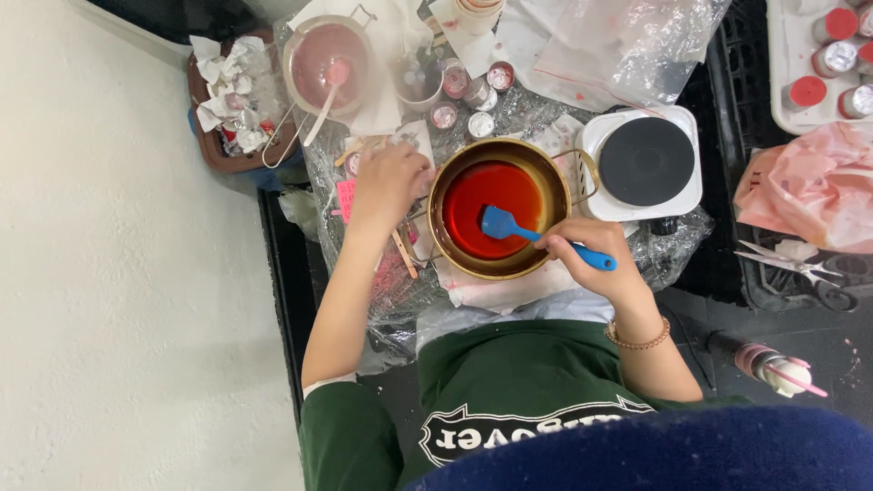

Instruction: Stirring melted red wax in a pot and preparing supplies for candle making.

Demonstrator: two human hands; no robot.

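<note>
— Where does the camera sit?
— On the person's head, looking straight down, close over the pot [498, 207] and the table [509, 109].
— What frames the view?
— A white wall [127, 273] on the left, the person's own chest at the bottom. There is only this one view.

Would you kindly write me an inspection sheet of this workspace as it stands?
Surface: table wrapped in crinkled clear plastic, stained pink.
Job's things: gold pot holding red liquid; blue spatula with its blade in the liquid.
Clutter: small filled tins, pink-smeared bowl with spoon, brown tray of crumpled tissue, scissors, pink bag.
Grippers: right hand grips the spatula handle; left hand rests at the pot's left side.
Cables: nothing seen.
Surroundings: white hot plate beside the pot; white wall at left; tray of red-capped tins.
</note>
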